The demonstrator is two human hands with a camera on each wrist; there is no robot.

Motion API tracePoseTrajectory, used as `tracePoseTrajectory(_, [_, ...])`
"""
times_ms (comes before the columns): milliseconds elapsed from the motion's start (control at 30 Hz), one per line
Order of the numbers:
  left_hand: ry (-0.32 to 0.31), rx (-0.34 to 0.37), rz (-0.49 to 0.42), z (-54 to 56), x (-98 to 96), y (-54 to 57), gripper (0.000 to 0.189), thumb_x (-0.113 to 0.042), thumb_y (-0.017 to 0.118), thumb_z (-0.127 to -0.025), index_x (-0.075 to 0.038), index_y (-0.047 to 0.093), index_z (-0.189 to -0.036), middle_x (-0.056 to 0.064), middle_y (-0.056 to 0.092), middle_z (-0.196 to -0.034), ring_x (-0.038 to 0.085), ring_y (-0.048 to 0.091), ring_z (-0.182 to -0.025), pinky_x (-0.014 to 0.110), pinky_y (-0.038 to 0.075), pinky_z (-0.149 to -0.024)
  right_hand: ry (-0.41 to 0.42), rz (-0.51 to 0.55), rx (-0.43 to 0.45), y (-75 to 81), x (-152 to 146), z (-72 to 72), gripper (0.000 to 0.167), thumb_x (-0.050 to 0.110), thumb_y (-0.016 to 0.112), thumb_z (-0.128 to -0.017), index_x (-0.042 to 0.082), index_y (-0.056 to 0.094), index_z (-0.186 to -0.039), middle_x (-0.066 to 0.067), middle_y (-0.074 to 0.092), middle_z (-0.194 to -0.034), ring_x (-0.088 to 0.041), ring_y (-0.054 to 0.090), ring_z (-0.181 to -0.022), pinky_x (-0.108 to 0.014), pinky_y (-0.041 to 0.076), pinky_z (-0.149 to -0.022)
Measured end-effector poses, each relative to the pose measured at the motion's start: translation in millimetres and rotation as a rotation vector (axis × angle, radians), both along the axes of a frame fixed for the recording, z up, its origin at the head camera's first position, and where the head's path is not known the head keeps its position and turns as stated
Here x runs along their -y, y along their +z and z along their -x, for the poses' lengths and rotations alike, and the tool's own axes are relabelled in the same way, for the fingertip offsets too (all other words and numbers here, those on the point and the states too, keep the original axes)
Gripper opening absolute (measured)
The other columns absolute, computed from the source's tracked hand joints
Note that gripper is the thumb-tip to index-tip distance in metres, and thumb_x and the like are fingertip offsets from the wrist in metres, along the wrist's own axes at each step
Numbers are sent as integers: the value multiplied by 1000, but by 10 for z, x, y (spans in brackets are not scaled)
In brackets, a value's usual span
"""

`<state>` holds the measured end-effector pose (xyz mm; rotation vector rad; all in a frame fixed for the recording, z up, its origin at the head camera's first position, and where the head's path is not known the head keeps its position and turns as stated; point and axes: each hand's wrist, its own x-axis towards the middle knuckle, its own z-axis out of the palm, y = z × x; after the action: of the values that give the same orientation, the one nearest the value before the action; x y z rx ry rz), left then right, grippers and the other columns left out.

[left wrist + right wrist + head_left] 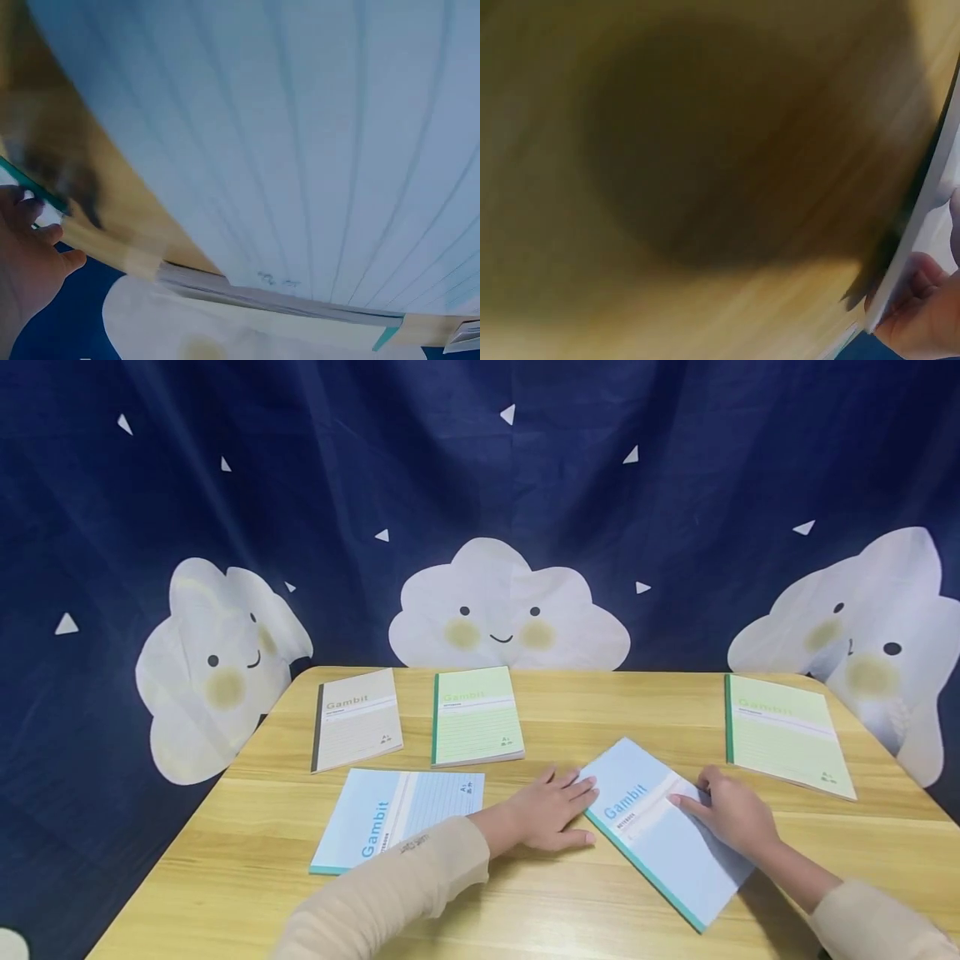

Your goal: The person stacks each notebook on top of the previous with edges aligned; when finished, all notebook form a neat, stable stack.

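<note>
A blue Gambit notebook (660, 835) with a teal spine lies at a slant between my two hands. My right hand (731, 814) grips its right edge, thumb over the cover and fingers beneath, as the right wrist view shows at the notebook's edge (911, 247). That side tilts up off the table, with a shadow under it. On the other side, my left hand (551, 810) reaches out with extended fingers touching the spine near the upper left corner. Below the left forearm, a second blue notebook (345, 818) lies sideways, partly covered by the sleeve.
Along the back of the wooden table (255, 827) lie a grey notebook (360, 735) and a green notebook (476, 727) side by side. Another green notebook (783, 743) lies at the right. Behind the table hangs a dark blue curtain (450, 460) with clouds.
</note>
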<state>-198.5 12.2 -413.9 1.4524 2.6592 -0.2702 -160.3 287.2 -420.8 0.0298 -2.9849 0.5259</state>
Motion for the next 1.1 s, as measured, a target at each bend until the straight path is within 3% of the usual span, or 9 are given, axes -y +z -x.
tracePoseTrajectory(333, [115,-7,24,179,-87,-26,70,-59,22,-95,-14,22,-148,2,18,-156,23,16,-144,44,17,-116,70,164,-31,-19,45,-80,41,16,71,-80,-7,56,-110,-9,59,-76,-14,47,-66,-24,38,-56])
tracePoseTrajectory(633, [173,-14,58,303,-155,-43,62,-52,20,-98,-16,17,-149,-1,13,-157,22,13,-145,42,14,-117,119,348,-50,-15,46,-191,46,4,69,-80,-9,50,-120,-3,56,-79,5,44,-66,-18,41,-59])
tracePoseTrajectory(967, [167,-14,40,393,-140,-98,58,-46,17,-100,-18,14,-150,-1,10,-157,21,11,-145,42,13,-118,87,534,146,29,112,-247,42,6,62,-85,-4,53,-125,-7,55,-90,1,45,-74,-17,41,-63])
tracePoseTrajectory(1100, [173,-28,-34,358,-124,-95,56,-44,20,-100,-16,19,-149,4,18,-156,23,18,-144,42,17,-117,69,578,184,36,129,-262,44,8,60,-87,-5,50,-128,-9,53,-97,1,45,-76,-18,41,-63])
